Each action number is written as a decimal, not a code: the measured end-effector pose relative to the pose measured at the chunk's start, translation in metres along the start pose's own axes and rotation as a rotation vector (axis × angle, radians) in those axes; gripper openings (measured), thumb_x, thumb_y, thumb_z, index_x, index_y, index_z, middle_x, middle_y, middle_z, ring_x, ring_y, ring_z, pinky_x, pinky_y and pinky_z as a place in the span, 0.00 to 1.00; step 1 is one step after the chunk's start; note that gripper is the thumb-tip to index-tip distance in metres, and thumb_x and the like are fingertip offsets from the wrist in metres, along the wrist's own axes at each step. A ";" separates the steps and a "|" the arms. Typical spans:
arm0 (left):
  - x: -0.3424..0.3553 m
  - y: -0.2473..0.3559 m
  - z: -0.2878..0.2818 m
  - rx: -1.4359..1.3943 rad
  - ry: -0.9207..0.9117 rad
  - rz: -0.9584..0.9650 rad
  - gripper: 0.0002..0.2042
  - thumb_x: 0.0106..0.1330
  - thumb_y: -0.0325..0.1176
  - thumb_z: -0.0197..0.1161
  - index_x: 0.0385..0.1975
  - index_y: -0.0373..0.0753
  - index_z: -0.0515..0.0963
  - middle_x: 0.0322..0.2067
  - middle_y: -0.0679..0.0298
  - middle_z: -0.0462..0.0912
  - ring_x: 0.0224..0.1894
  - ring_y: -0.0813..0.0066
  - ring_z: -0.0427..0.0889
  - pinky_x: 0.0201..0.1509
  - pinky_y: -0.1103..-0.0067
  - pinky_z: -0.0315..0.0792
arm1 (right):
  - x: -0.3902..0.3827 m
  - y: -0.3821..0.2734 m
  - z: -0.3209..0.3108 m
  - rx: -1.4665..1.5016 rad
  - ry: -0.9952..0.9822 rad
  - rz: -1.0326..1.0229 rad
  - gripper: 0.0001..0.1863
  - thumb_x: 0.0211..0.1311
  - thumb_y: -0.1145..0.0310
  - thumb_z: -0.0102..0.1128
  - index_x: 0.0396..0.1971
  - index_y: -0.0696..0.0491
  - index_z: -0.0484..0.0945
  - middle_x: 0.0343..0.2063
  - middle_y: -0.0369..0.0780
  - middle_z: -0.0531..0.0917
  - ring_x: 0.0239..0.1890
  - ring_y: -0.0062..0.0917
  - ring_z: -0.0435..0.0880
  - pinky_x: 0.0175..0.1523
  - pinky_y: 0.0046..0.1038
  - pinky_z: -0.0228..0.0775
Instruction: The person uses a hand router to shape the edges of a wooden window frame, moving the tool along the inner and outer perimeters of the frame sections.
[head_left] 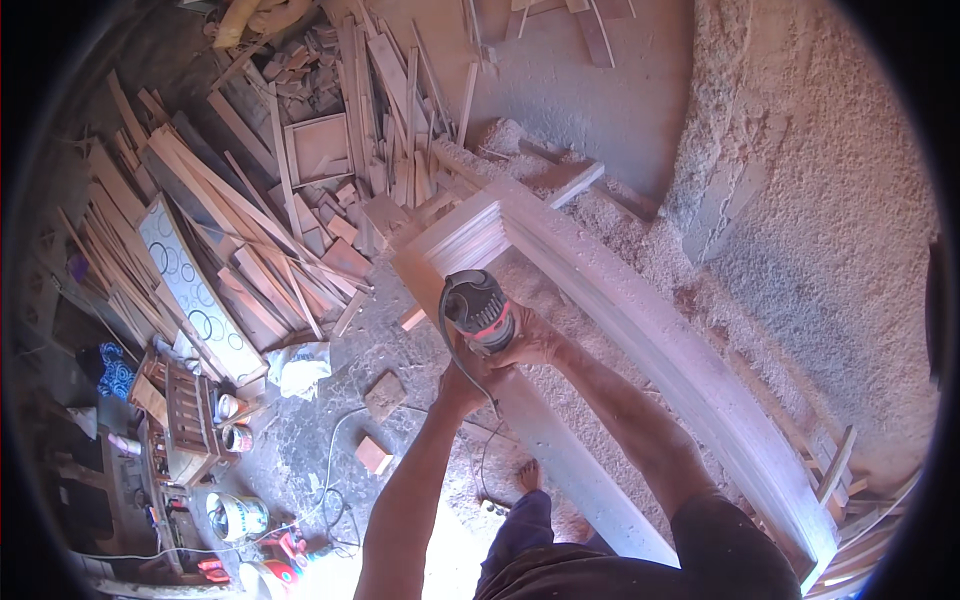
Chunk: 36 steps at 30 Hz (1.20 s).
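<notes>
My left hand (464,388) and my right hand (530,342) are both closed on a black and red handheld power tool (476,305), which looks like a router, one either side of its lower part. The tool stands on the near rail (570,450) of a large wooden frame, with its dark cord looping down past my left hand. The frame's other long rail (660,350) runs parallel to the right, joined by a short grooved end piece (465,225) above the tool. Wood dust lies over the frame. The tool's base is mostly hidden by my hands.
Piles of loose planks and offcuts (230,250) fill the upper left. Buckets (236,517), a slatted wooden piece (185,425) and cables lie at lower left. Small blocks (375,455) are on the floor. Heaped shavings (790,200) cover the right side.
</notes>
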<state>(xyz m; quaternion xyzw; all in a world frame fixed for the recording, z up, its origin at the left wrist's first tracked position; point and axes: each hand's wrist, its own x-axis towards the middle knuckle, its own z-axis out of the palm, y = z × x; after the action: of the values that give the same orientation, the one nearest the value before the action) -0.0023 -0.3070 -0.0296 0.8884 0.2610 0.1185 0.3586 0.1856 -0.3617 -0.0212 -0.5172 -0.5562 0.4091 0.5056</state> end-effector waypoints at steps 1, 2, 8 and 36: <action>-0.005 0.005 0.004 0.062 -0.008 0.016 0.29 0.65 0.46 0.68 0.69 0.53 0.76 0.70 0.46 0.68 0.73 0.51 0.68 0.80 0.64 0.58 | -0.008 0.000 -0.001 -0.019 0.002 0.010 0.50 0.35 0.70 0.86 0.65 0.47 0.71 0.54 0.33 0.84 0.58 0.22 0.80 0.68 0.30 0.71; -0.010 0.010 0.009 0.123 -0.017 0.034 0.29 0.65 0.46 0.68 0.68 0.53 0.76 0.70 0.47 0.68 0.73 0.51 0.68 0.80 0.64 0.58 | -0.017 0.001 -0.001 -0.020 -0.006 0.027 0.50 0.35 0.70 0.86 0.66 0.47 0.71 0.54 0.33 0.84 0.58 0.22 0.80 0.68 0.30 0.71; -0.041 0.038 0.040 0.263 0.035 0.119 0.27 0.66 0.44 0.66 0.67 0.55 0.77 0.71 0.48 0.67 0.74 0.51 0.67 0.81 0.64 0.58 | -0.067 -0.002 0.000 -0.002 -0.010 0.021 0.49 0.36 0.71 0.85 0.66 0.47 0.71 0.54 0.32 0.84 0.57 0.21 0.81 0.67 0.30 0.72; -0.202 0.157 0.198 -0.026 0.091 -0.003 0.48 0.56 0.39 0.79 0.74 0.33 0.57 0.66 0.43 0.69 0.65 0.43 0.76 0.65 0.61 0.77 | -0.328 -0.044 -0.002 0.147 0.030 0.025 0.45 0.37 0.68 0.91 0.60 0.48 0.76 0.50 0.34 0.83 0.55 0.22 0.82 0.66 0.29 0.72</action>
<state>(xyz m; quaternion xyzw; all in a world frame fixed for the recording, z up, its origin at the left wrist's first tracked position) -0.0334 -0.6269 -0.0664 0.8768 0.2771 0.1618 0.3582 0.1655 -0.6923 -0.0234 -0.4917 -0.5106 0.4474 0.5453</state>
